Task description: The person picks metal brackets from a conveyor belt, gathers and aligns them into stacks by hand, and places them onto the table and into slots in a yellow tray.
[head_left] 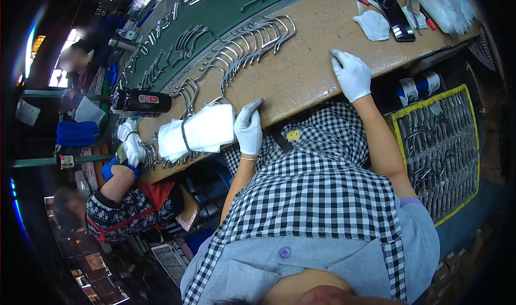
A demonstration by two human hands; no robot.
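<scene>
My left hand [249, 128], in a white glove with grey fingertips, rests at the near table edge, its fingers stretched out and nothing visible in them. Just left of it lies a stack of white sheets or bags [207, 128] with a dark band around it. My right hand [352, 76], gloved the same way, lies over the tabletop's near edge, thumb apart from the fingers and nothing seen in its grip. Beyond and between my hands, a row of curved shiny metal rods [248, 45] lies nested on the brown tabletop [306, 63].
A green belt [215, 12] carrying more metal pieces runs behind the table. A phone [395, 17], white cloths [372, 25] and clear plastic [446, 6] lie far right. A black cylinder [141, 100] stands left, near a co-worker's arm [119, 183]. A yellow-edged rack [441, 149] is at right.
</scene>
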